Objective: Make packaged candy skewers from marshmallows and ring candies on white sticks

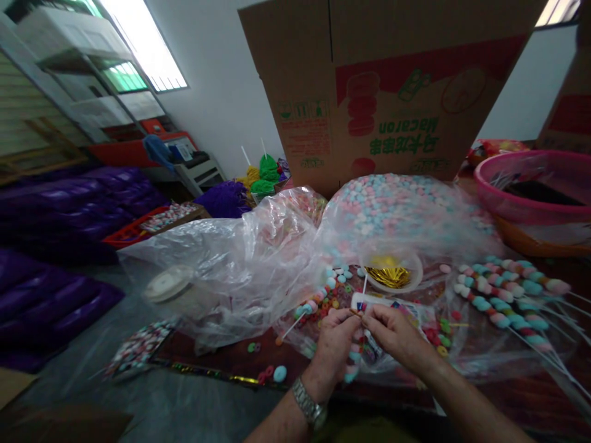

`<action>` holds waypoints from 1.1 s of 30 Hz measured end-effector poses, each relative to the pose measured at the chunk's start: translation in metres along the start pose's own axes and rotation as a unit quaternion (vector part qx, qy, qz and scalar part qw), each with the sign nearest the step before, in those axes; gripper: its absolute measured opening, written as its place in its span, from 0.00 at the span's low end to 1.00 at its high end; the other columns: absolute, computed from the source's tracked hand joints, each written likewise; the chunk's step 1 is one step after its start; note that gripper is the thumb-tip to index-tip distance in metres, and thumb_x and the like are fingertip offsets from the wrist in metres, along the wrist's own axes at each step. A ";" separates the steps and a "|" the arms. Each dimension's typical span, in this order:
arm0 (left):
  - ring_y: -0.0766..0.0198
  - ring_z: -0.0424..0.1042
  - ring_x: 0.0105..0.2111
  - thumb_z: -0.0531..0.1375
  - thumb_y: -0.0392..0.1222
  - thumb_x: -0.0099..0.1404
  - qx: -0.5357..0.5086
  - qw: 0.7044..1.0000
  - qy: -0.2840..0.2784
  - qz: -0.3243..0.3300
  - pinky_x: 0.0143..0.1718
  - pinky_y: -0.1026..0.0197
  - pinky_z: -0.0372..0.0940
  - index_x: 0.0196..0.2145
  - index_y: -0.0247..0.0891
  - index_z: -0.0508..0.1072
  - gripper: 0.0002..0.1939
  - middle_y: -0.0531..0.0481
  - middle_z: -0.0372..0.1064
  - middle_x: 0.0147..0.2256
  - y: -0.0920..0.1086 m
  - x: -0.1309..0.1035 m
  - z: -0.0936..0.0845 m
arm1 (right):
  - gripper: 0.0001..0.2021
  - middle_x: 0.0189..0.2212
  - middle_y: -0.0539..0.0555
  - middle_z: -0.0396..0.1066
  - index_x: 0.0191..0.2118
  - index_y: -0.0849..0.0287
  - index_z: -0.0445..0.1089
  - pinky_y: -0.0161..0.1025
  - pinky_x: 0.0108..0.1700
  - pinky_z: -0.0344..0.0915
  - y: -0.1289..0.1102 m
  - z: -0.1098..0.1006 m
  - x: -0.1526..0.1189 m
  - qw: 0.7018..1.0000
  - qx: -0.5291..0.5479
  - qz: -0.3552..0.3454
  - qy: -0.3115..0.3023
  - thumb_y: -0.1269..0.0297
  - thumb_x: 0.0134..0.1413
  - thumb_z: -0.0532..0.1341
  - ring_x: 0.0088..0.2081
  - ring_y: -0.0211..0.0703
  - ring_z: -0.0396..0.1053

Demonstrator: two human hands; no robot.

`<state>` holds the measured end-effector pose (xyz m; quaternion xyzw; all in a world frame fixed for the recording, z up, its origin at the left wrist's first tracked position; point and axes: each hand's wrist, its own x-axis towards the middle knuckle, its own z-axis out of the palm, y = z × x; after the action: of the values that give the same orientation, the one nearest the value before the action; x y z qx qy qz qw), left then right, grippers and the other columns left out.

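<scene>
A thin brown strip is between the fingertips of both hands, above the counter. Left hand: grip pinched closed on the strip. Right hand: fingertips bunched at the strip's other end; whether this grip holds it cannot be told. Pink and blue candies show just below the hands. Beyond stands a bowl containing gold ties. Skewers lie to the right. A candy bag rests behind, before a box.
</scene>
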<state>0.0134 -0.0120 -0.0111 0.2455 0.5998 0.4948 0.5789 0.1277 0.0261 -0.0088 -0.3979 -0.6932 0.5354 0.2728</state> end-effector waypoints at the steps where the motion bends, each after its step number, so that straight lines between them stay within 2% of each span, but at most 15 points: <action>1: 0.76 0.51 0.09 0.56 0.42 0.48 -0.001 1.000 -0.007 -0.001 0.08 0.72 0.44 0.18 0.36 0.63 0.08 0.59 0.55 0.14 -0.001 -0.001 -0.001 | 0.16 0.16 0.45 0.56 0.21 0.59 0.59 0.30 0.21 0.51 0.003 0.001 0.001 1.000 0.008 0.008 -0.006 0.54 0.53 0.52 0.20 0.33 0.53; 5: 0.74 0.51 0.09 0.55 0.43 0.50 0.003 1.000 -0.031 -0.001 0.07 0.72 0.44 0.16 0.36 0.61 0.11 0.58 0.54 0.12 -0.005 -0.004 -0.007 | 0.16 0.13 0.44 0.54 0.20 0.58 0.59 0.30 0.18 0.50 0.015 0.002 0.003 0.999 0.026 0.034 -0.008 0.53 0.52 0.53 0.16 0.32 0.51; 9: 0.74 0.50 0.08 0.57 0.49 0.54 0.018 0.996 -0.091 0.011 0.06 0.71 0.47 0.21 0.36 0.64 0.14 0.58 0.56 0.13 -0.010 -0.007 -0.012 | 0.14 0.15 0.45 0.58 0.18 0.58 0.58 0.30 0.21 0.52 0.025 0.004 0.003 0.999 0.014 0.037 0.031 0.59 0.47 0.58 0.19 0.33 0.56; 11: 0.75 0.50 0.08 0.59 0.52 0.54 -0.002 0.995 -0.102 0.016 0.06 0.71 0.48 0.22 0.36 0.64 0.16 0.59 0.56 0.13 -0.011 -0.007 -0.013 | 0.11 0.15 0.45 0.60 0.22 0.59 0.61 0.30 0.20 0.52 0.026 0.005 0.002 0.998 0.014 0.044 0.052 0.59 0.47 0.59 0.19 0.33 0.57; 13: 0.74 0.52 0.09 0.60 0.52 0.53 -0.057 0.991 -0.119 -0.005 0.07 0.70 0.49 0.22 0.35 0.64 0.17 0.58 0.57 0.14 -0.010 -0.006 -0.016 | 0.10 0.16 0.45 0.61 0.28 0.60 0.65 0.30 0.20 0.52 0.021 0.003 -0.003 0.998 0.021 0.032 0.048 0.57 0.50 0.57 0.18 0.34 0.58; 16: 0.70 0.60 0.13 0.65 0.46 0.48 -0.129 0.969 -0.199 -0.064 0.12 0.68 0.56 0.22 0.33 0.66 0.14 0.54 0.62 0.16 -0.008 -0.002 -0.023 | 0.13 0.19 0.47 0.66 0.28 0.59 0.68 0.31 0.24 0.57 0.002 -0.007 -0.013 0.997 -0.019 -0.072 -0.019 0.57 0.56 0.54 0.22 0.35 0.62; 18: 0.69 0.64 0.15 0.67 0.42 0.43 -0.139 0.953 -0.250 -0.098 0.16 0.67 0.59 0.23 0.31 0.68 0.14 0.51 0.66 0.18 -0.006 0.000 -0.028 | 0.14 0.23 0.48 0.68 0.27 0.59 0.69 0.31 0.30 0.59 -0.013 -0.017 -0.018 0.982 -0.064 -0.158 -0.083 0.59 0.59 0.52 0.27 0.36 0.65; 20: 0.68 0.65 0.17 0.68 0.39 0.40 -0.147 0.938 -0.289 -0.123 0.19 0.66 0.60 0.25 0.30 0.70 0.15 0.50 0.67 0.19 -0.004 0.001 -0.031 | 0.14 0.26 0.48 0.70 0.30 0.57 0.70 0.31 0.34 0.60 -0.024 -0.024 -0.020 0.965 -0.086 -0.205 -0.139 0.61 0.61 0.51 0.29 0.36 0.67; 22: 0.69 0.65 0.17 0.69 0.38 0.39 -0.168 0.927 -0.308 -0.132 0.19 0.67 0.59 0.30 0.31 0.71 0.19 0.51 0.67 0.19 -0.002 0.000 -0.031 | 0.14 0.26 0.48 0.69 0.31 0.57 0.69 0.31 0.33 0.60 -0.026 -0.027 -0.020 0.958 -0.104 -0.219 -0.155 0.60 0.62 0.50 0.29 0.36 0.67; 23: 0.70 0.64 0.17 0.69 0.38 0.40 -0.179 0.929 -0.298 -0.125 0.18 0.68 0.58 0.35 0.33 0.71 0.21 0.52 0.67 0.19 -0.002 -0.001 -0.030 | 0.14 0.24 0.48 0.68 0.28 0.57 0.68 0.30 0.31 0.60 -0.024 -0.025 -0.020 0.959 -0.121 -0.216 -0.134 0.60 0.62 0.50 0.28 0.35 0.66; 25: 0.71 0.62 0.15 0.68 0.40 0.44 -0.184 0.946 -0.247 -0.097 0.16 0.71 0.54 0.44 0.36 0.66 0.28 0.55 0.66 0.18 -0.001 -0.004 -0.027 | 0.15 0.20 0.48 0.65 0.24 0.58 0.63 0.30 0.27 0.58 -0.014 -0.019 -0.020 0.963 -0.168 -0.206 -0.050 0.61 0.61 0.51 0.24 0.35 0.63; 28: 0.72 0.59 0.12 0.66 0.43 0.48 -0.155 0.972 -0.172 -0.039 0.14 0.72 0.51 0.50 0.38 0.58 0.33 0.57 0.65 0.17 0.000 -0.008 -0.018 | 0.14 0.19 0.49 0.63 0.24 0.58 0.59 0.31 0.24 0.56 0.003 -0.009 -0.022 0.940 -0.244 -0.227 0.068 0.66 0.61 0.49 0.22 0.36 0.61; 30: 0.72 0.58 0.12 0.67 0.45 0.47 -0.127 0.982 -0.136 0.010 0.13 0.71 0.52 0.49 0.38 0.57 0.34 0.59 0.64 0.18 0.002 -0.010 -0.008 | 0.14 0.19 0.50 0.63 0.24 0.58 0.59 0.33 0.24 0.55 0.009 -0.009 -0.023 0.899 -0.313 -0.281 0.120 0.71 0.60 0.46 0.22 0.37 0.61; 33: 0.71 0.64 0.19 0.70 0.49 0.42 -0.057 0.994 -0.030 0.094 0.20 0.69 0.59 0.49 0.40 0.57 0.39 0.57 0.65 0.25 0.010 -0.013 0.005 | 0.12 0.20 0.53 0.64 0.27 0.59 0.62 0.37 0.27 0.54 0.006 -0.014 -0.025 0.814 -0.417 -0.350 0.203 0.75 0.58 0.47 0.24 0.41 0.62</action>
<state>0.0183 -0.0176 0.0046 0.2816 0.5275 0.5728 0.5607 0.1539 0.0127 -0.0091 -0.3041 -0.8714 -0.0298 0.3838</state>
